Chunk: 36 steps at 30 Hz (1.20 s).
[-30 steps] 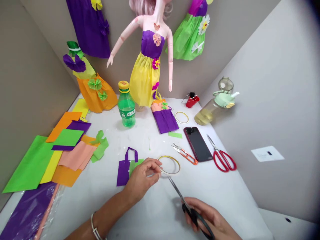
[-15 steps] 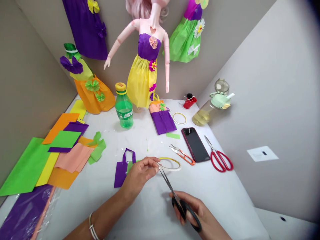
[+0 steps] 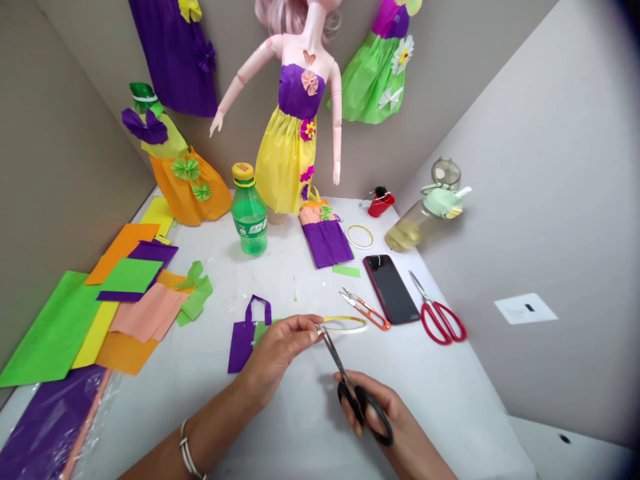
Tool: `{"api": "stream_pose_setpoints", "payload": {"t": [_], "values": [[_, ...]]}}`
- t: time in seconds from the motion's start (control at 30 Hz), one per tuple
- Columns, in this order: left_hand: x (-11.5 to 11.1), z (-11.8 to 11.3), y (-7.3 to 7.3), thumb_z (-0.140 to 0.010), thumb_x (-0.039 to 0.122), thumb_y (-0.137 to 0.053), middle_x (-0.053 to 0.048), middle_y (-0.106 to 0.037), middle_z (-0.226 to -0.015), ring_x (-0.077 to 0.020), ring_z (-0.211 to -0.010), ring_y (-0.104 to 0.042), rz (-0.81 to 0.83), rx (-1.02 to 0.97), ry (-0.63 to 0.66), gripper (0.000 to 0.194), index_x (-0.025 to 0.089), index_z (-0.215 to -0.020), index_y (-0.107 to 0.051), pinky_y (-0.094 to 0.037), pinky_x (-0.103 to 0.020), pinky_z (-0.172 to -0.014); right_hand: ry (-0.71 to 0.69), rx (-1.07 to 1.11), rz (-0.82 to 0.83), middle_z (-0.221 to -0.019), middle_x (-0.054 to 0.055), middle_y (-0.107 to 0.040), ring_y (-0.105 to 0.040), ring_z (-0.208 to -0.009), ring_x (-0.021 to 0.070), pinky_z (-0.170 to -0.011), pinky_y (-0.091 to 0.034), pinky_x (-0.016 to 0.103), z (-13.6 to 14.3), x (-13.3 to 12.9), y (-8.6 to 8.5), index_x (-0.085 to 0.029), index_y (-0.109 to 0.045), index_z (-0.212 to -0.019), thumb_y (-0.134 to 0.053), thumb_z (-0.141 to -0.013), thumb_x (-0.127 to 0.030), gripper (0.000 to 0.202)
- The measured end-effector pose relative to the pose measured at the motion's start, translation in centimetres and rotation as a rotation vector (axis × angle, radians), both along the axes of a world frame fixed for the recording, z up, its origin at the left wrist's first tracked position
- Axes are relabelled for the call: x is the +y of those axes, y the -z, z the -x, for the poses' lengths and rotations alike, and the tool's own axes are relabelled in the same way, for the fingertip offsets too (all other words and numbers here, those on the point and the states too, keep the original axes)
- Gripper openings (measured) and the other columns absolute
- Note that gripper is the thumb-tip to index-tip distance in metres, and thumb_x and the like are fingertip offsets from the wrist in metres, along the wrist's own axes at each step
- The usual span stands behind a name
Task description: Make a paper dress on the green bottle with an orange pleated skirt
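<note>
My left hand (image 3: 283, 350) is pinched on the end of a thin roll of tape (image 3: 350, 329), whose white and yellow ring stands out to the right of the fingertips. The pinched end itself is small and partly hidden by the fingers. My right hand (image 3: 375, 413) grips black-handled scissors (image 3: 340, 363), thumb and fingers in the loops. Their narrow blades point up and left, with the tips at the tape beside my left fingertips. Behind my left hand lies a small purple bag (image 3: 241, 343) with a handle and a green piece at its side.
Orange thread snips (image 3: 370, 312), a phone (image 3: 391, 288) and red-handled scissors (image 3: 437, 320) lie to the right. Another tape ring (image 3: 360, 237) is farther back. Coloured fabric sheets (image 3: 147, 312) spread leftward. A green bottle (image 3: 250, 217) and a dressed doll (image 3: 287, 160) stand behind.
The scissors and my right hand have shifted slightly up and left, bringing the blade tips against the tape at my left fingertips. The held tape ring has tilted flatter.
</note>
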<state>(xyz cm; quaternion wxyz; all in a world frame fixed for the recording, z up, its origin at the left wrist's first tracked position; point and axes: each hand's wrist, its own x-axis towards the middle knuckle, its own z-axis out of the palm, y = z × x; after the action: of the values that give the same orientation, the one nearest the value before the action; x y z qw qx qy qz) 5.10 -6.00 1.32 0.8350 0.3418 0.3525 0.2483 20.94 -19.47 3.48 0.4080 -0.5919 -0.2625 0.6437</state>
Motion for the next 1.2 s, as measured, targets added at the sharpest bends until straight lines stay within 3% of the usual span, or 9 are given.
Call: {"api": "stream_pose_setpoints", "payload": {"t": [0.27, 0.47, 0.6, 0.73, 0.93, 1.0, 1.07, 1.13, 1.2], "values": [[0.0, -0.1, 0.0, -0.076, 0.024, -0.071, -0.008, -0.061, -0.120, -0.0258, -0.117, -0.052, 0.016, -0.009, 0.005, 0.012, 0.016, -0.072, -0.063, -0.032, -0.037, -0.103, 0.011, -0.082, -0.059, -0.063, -0.003, -0.042, -0.031, -0.060, 0.0130, -0.059, -0.025, 0.028, -0.4, -0.5, 1.4, -0.019, -0.068, -0.111, -0.058, -0.078, -0.071, 0.062], [0.0, 0.0, 0.6, -0.077, 0.023, -0.070, -0.008, -0.061, -0.122, -0.0261, -0.117, -0.053, -0.022, 0.013, 0.021, 0.010, 0.017, -0.073, -0.063, -0.032, -0.038, -0.103, 0.078, -0.162, -0.045, -0.090, 0.006, -0.058, -0.044, -0.076, 0.0172, -0.069, -0.036, 0.028, -0.8, -1.0, 2.5, -0.024, -0.071, -0.108, -0.064, -0.076, -0.066, 0.053], [-0.1, 0.0, 0.8, -0.079, 0.023, -0.068, -0.007, -0.061, -0.121, -0.0238, -0.114, -0.055, -0.094, 0.036, 0.041, 0.009, 0.017, -0.075, -0.063, -0.035, -0.035, -0.101, -0.084, -0.106, -0.051, -0.075, 0.001, -0.052, -0.038, -0.065, 0.0149, -0.063, -0.035, 0.028, -1.0, -0.6, 1.6, -0.023, -0.066, -0.117, -0.060, -0.075, -0.072, 0.065], [-0.2, -0.1, 0.8, -0.079, 0.025, -0.067, -0.008, -0.058, -0.119, -0.0210, -0.104, -0.058, -0.228, 0.087, 0.092, 0.010, 0.017, -0.075, -0.062, -0.040, -0.032, -0.094, -0.280, -0.079, -0.144, -0.082, 0.004, -0.055, -0.046, -0.074, 0.0194, -0.069, -0.039, 0.031, -1.6, -0.2, 0.0, -0.025, -0.061, -0.124, -0.058, -0.068, -0.079, 0.078], [0.1, -0.1, 0.7, -0.076, 0.023, -0.066, -0.009, -0.056, -0.118, -0.0215, -0.107, -0.057, -0.321, 0.125, 0.037, 0.010, 0.017, -0.075, -0.059, -0.043, -0.031, -0.094, -0.250, -0.288, -0.284, -0.077, 0.002, -0.058, -0.051, -0.068, 0.0183, -0.067, -0.046, 0.030, -4.0, -1.7, 0.0, -0.025, -0.062, -0.120, -0.055, -0.069, -0.081, 0.077], [0.1, 0.1, 0.5, -0.078, 0.023, -0.065, -0.009, -0.057, -0.119, -0.0212, -0.107, -0.058, -0.345, 0.162, 0.069, 0.009, 0.017, -0.076, -0.060, -0.044, -0.031, -0.094, -0.325, -0.445, -0.257, -0.083, 0.003, -0.061, -0.057, -0.075, 0.0195, -0.073, -0.049, 0.030, -4.6, -2.3, -0.1, -0.027, -0.062, -0.122, -0.061, -0.075, -0.071, 0.064], [0.1, 0.2, 0.3, -0.079, 0.023, -0.064, -0.008, -0.058, -0.121, -0.0201, -0.103, -0.060, -0.372, 0.188, 0.121, 0.008, 0.017, -0.076, -0.060, -0.047, -0.030, -0.091, -0.424, -0.660, -0.211, -0.099, 0.005, -0.065, -0.062, -0.091, 0.0210, -0.084, -0.051, 0.029, -4.8, -2.9, -0.4, -0.029, -0.060, -0.127, -0.069, -0.081, -0.048, 0.050], [-0.1, 0.4, 0.1, -0.079, 0.022, -0.063, -0.008, -0.059, -0.121, -0.0187, -0.097, -0.062, -0.390, 0.211, 0.170, 0.006, 0.017, -0.076, -0.059, -0.049, -0.030, -0.087, -0.506, -0.855, -0.207, -0.115, 0.006, -0.063, -0.063, -0.104, 0.0209, -0.092, -0.050, 0.028, -4.8, -3.2, -0.9, -0.031, -0.057, -0.131, -0.067, -0.084, -0.027, 0.048], [-0.3, 0.5, -0.1, -0.077, 0.018, -0.061, -0.007, -0.060, -0.121, -0.0173, -0.092, -0.064, -0.412, 0.244, 0.218, 0.003, 0.018, -0.075, -0.059, -0.050, -0.028, -0.081, -0.556, -0.974, -0.246, -0.119, 0.006, -0.063, -0.065, -0.102, 0.0198, -0.089, -0.052, 0.028, -4.5, -3.2, -1.3, -0.031, -0.056, -0.130, -0.058, -0.088, -0.018, 0.044]]}}
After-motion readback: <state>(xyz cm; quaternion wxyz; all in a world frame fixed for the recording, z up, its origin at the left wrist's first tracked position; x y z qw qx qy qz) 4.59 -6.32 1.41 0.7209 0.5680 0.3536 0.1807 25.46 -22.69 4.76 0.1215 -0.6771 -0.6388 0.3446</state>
